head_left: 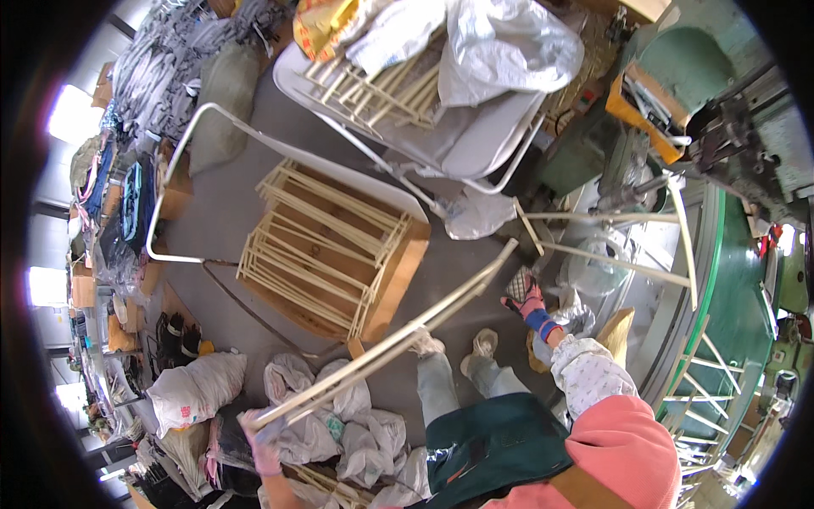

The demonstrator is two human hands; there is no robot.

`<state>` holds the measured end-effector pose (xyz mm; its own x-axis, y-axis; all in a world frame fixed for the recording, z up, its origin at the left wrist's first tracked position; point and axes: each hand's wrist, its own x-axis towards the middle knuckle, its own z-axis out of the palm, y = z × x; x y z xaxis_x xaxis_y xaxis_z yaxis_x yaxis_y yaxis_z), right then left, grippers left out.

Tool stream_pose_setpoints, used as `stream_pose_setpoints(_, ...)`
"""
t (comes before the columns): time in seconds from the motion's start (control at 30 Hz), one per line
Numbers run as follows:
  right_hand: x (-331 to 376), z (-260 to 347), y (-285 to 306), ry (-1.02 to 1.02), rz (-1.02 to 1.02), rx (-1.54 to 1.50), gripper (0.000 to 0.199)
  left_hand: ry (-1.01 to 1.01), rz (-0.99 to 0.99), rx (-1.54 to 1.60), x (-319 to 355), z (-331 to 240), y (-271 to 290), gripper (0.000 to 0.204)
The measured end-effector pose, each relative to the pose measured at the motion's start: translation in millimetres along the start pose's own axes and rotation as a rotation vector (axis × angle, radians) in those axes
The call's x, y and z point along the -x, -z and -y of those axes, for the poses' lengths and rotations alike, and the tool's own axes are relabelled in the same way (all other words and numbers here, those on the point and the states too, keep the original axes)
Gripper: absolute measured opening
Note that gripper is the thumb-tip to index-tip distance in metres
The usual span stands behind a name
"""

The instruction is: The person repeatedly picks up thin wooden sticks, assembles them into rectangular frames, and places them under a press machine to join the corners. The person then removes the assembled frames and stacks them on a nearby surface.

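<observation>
Between both hands — pale, long slats (398, 335)

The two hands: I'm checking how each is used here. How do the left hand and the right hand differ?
The left hand is low near the pale sacks, closed around the end of long pale rods. The right hand reaches forward toward the machine, and what it holds is unclear. The left glove looks pale, the right pink with a blue cuff. Both are gloved.
</observation>
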<state>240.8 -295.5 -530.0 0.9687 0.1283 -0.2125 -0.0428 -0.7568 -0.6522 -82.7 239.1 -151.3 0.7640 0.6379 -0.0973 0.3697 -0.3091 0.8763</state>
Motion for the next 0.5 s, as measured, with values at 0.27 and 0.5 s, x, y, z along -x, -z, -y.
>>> stream_pose_setpoints(0.27,-48.9,195.3,128.3,0.108,0.660,-1.274,0.026,0.061,-0.271,0.539,8.4,41.1,124.1,0.010)
stream_pose_setpoints(0.5,115.2,406.0,297.6,0.188,0.875,-1.066,0.027,-0.123,-0.545,-0.125,-48.5,-45.6,-52.8,0.043)
